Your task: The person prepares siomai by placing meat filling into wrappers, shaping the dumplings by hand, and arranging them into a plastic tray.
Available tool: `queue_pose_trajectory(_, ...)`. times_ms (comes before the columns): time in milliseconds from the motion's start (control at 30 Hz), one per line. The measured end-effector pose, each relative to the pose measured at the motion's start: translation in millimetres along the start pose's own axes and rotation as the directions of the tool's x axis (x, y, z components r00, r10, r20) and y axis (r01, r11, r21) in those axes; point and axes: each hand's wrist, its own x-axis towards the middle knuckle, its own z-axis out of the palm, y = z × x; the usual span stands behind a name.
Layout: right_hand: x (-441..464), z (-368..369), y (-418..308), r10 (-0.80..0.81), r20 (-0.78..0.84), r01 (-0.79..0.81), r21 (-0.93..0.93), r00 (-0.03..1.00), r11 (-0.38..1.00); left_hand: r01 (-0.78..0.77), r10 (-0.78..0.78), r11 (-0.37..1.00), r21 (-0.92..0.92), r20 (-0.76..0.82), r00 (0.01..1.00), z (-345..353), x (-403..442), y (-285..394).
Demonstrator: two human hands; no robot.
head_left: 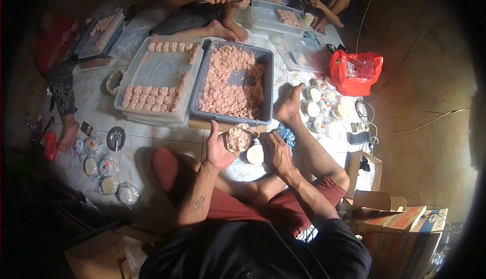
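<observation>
My left hand [218, 151] is palm up, thumb raised, and holds a round dough wrapper topped with pink minced filling [239, 138] on its fingers. Just to the right, my right hand [280, 153] is closed with its back to me. What it holds, if anything, is hidden. A pale stack of round wrappers [255, 155] lies between my hands, and a blue cloth [287, 135] shows behind my right hand. Beyond them stands a grey tub [233, 117] of pink minced filling [223, 84], its bottom bared in the middle.
Left of the tub, a clear plastic container [162, 70] holds rows of filled pieces [149, 97]. Packaged wrappers [321, 104] sit on the right, near a red plastic bag [355, 71]. More packs [105, 165] and a dark dish [116, 138] lie left. Other people work beyond.
</observation>
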Motion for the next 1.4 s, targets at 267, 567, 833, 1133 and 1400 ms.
queue_pose_trajectory(267,13,5,5,0.047,-0.085,-0.047,0.004,0.995,0.999,0.177,-0.205,0.969,0.170,0.167,0.964,-42,5,14)
queue_pose_trajectory(567,66,18,30,0.216,-0.269,-0.114,0.350,0.938,0.930,0.126,-0.131,0.985,0.120,0.034,0.991,-15,27,27)
queue_pose_trajectory(833,57,31,17,0.141,-0.163,-0.082,0.323,0.977,0.943,0.062,-0.058,0.993,0.099,-0.035,0.998,-14,32,30)
queue_pose_trajectory(1133,67,29,63,0.110,-0.174,-0.111,0.005,0.978,0.994,0.107,-0.123,0.884,0.455,0.006,0.992,-6,10,21)
queue_pose_trajectory(1400,44,53,44,0.157,-0.201,-0.148,0.063,0.967,0.987,0.018,0.012,0.966,0.257,-0.116,0.993,-22,16,10)
